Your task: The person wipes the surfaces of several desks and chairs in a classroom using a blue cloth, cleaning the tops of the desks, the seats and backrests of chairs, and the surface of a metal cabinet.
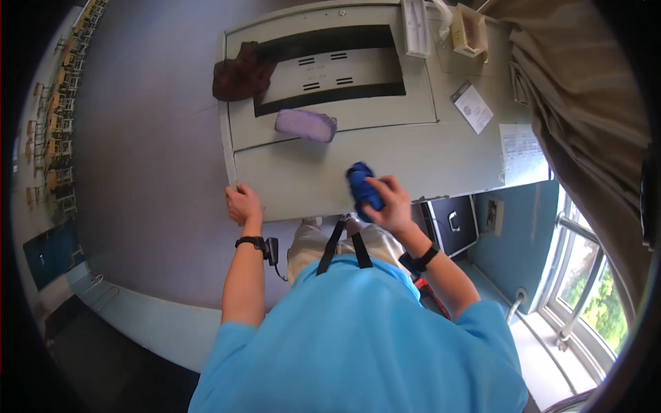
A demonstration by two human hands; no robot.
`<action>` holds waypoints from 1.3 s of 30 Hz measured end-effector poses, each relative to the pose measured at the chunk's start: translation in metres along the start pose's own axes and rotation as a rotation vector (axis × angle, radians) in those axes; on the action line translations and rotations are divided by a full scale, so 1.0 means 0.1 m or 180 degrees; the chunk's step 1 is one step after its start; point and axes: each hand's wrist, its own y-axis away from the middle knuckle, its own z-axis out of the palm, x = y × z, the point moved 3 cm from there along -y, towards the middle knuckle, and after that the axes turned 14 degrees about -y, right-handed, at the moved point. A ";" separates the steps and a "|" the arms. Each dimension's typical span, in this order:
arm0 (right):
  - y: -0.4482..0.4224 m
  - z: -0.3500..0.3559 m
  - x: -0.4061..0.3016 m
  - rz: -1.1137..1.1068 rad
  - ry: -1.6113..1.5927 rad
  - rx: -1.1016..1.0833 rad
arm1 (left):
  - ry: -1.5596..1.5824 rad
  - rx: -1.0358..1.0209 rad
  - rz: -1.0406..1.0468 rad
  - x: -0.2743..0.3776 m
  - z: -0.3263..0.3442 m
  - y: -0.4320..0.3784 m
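Note:
My right hand (390,204) grips a bundled blue cloth (365,187) over the near part of a grey metal desk (310,180). At the desk's near left corner, my left hand (245,205) rests with its fingers curled on the edge; it is not clear whether it grips that edge. A pale purple block-shaped eraser or sponge (305,125) lies beyond the blue cloth, to its left. Farther off, a crumpled dark red cloth (242,75) lies on the desk's far left part, next to a recessed panel with slots (330,67).
A long white box (416,31), an open yellowish box (469,32), a small printed card (472,108) and a paper sheet (524,152) lie at the desk's right. A brown curtain (578,77) hangs beside it. Below stands a black case (454,227).

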 end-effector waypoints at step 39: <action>-0.67 -0.73 0.43 0.0079 0.2308 0.0352 | 0.0039 -0.0026 0.0010 -0.03 0.01 -0.02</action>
